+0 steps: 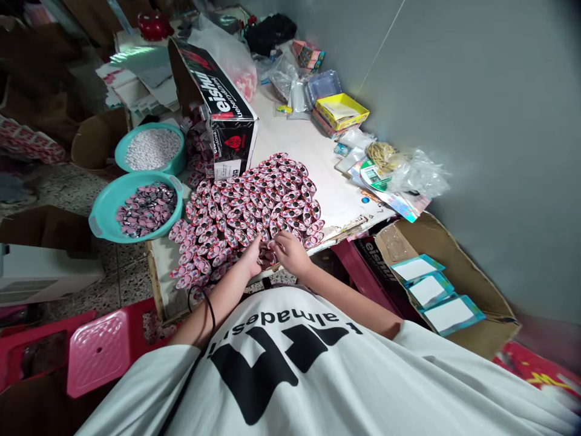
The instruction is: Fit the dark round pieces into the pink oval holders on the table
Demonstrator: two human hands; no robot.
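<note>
both hands meeting at the near table edge (363, 215): left hand (252, 257) and right hand (290, 251) pinching one small pink piece (267, 257) between them. heaped pile of pieces (254, 209) lying at twelve o'clock, touching the fingertips, equally near both.

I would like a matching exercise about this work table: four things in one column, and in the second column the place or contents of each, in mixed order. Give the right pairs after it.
Things
1. far teal basin
2. near teal basin
3. yellow box
4. cardboard box

Places or contents
A. on the floor at the right, with blue-edged white cards inside
B. full of small white pieces
C. at the far end of the table, near the wall
D. holds dark and pink round pieces

Pairs: 1-B, 2-D, 3-C, 4-A
</note>
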